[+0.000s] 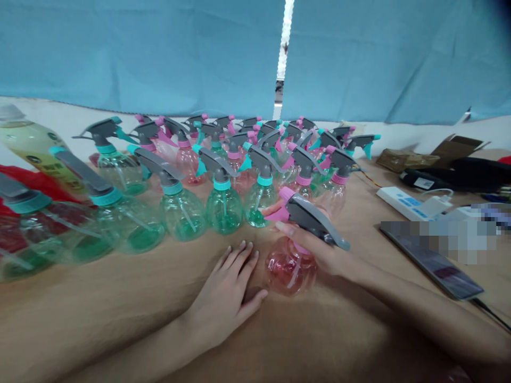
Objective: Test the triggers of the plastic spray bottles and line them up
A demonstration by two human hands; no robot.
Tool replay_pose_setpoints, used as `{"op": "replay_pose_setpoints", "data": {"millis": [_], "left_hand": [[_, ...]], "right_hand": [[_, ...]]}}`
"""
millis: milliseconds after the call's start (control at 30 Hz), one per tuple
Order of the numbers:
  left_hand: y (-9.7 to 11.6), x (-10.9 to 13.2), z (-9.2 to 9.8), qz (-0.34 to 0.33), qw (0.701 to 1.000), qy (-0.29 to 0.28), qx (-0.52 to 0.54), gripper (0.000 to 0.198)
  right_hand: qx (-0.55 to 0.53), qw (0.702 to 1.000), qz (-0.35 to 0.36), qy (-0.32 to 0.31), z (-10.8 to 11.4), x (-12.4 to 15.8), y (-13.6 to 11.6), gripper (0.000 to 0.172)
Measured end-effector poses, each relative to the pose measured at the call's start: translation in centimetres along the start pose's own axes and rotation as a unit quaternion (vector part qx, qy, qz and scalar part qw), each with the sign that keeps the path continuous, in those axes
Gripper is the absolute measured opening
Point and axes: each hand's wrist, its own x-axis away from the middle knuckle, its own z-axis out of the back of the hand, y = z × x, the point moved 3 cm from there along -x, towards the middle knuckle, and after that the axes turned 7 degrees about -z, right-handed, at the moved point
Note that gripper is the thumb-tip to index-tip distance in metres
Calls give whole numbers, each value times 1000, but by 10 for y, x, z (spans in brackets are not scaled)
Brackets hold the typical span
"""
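Note:
A clear pink spray bottle (288, 270) with a grey trigger head and pink nozzle stands near the middle of the table. My right hand (309, 242) is closed around its neck, the fingers by the pink trigger. My left hand (229, 290) lies flat on the brown tabletop just left of that bottle, fingers stretched out and holding nothing. Beyond both hands a row of green spray bottles with teal collars is lined up, the closest being one green bottle (224, 210) and another green bottle (261, 202).
Many more pink and green spray bottles (187, 159) crowd the back. At far left stands a large yellowish bottle (43, 149) by red material. On the right lie a phone (433, 263) with a cable, a white power strip (405, 202) and a cardboard box (457, 149). Blue cloth (179, 58) hangs behind.

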Motion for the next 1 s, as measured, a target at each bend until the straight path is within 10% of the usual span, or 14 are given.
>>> {"op": "replay_pose_setpoints", "data": {"millis": [1000], "left_hand": [[0, -2, 0, -11, 1000, 2, -19, 61]], "right_hand": [[58, 997, 34, 24, 0, -4, -7, 15]]}}
